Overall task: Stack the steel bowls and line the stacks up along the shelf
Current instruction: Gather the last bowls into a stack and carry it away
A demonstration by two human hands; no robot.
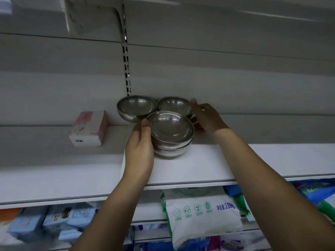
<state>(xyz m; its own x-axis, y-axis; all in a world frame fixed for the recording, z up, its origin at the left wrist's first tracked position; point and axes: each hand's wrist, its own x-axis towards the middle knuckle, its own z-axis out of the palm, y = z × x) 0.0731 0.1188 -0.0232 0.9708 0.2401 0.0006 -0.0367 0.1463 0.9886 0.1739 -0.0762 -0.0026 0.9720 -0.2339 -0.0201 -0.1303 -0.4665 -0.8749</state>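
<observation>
Roughly halfway: left hand fingers curled round the near nested stack of round shiny steel bowls on the white shelf, right hand fingers curled round the back-right steel bowl, back-left steel bowl just past the left fingertips; they sit clustered, not yet lined up.

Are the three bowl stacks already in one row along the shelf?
No: the front stack sits ahead of the left stack and right stack, a triangle.
</observation>
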